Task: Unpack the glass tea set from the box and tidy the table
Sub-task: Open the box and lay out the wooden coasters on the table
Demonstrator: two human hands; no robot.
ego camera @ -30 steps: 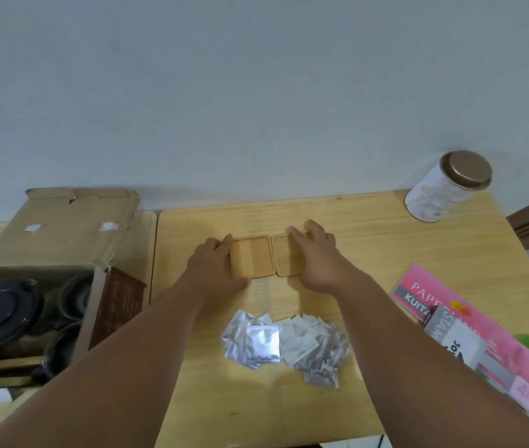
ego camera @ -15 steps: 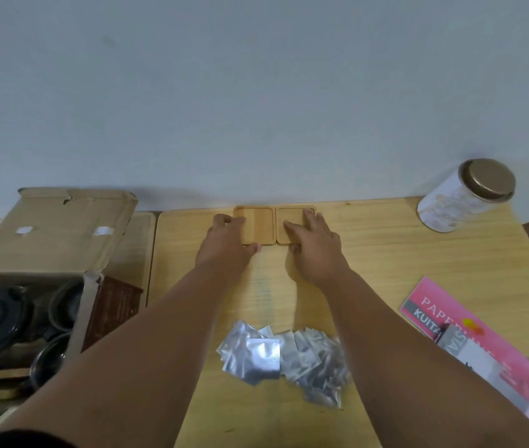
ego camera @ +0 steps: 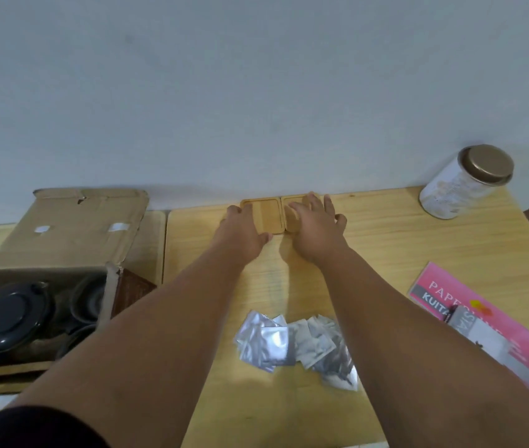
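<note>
Two square wooden coasters lie side by side against the wall at the table's far edge. My left hand (ego camera: 240, 231) rests with straight fingers on the near left corner of the left coaster (ego camera: 264, 216). My right hand (ego camera: 316, 226) lies flat over most of the right coaster (ego camera: 289, 202), of which only a strip shows. At the left stands the open cardboard box (ego camera: 62, 240), holding a dark teapot with a lid (ego camera: 7, 315) and dark cups (ego camera: 88, 299).
A heap of silver foil sachets (ego camera: 295, 345) lies between my forearms. A white jar with a bronze lid (ego camera: 467, 182) stands at the far right corner. A pink receipt book (ego camera: 483, 321) lies at the right edge. The wooden table (ego camera: 402, 253) has bare surface right of my hands.
Both hands have slid the two coasters away from me, from the table's middle to its far edge against the wall.
</note>
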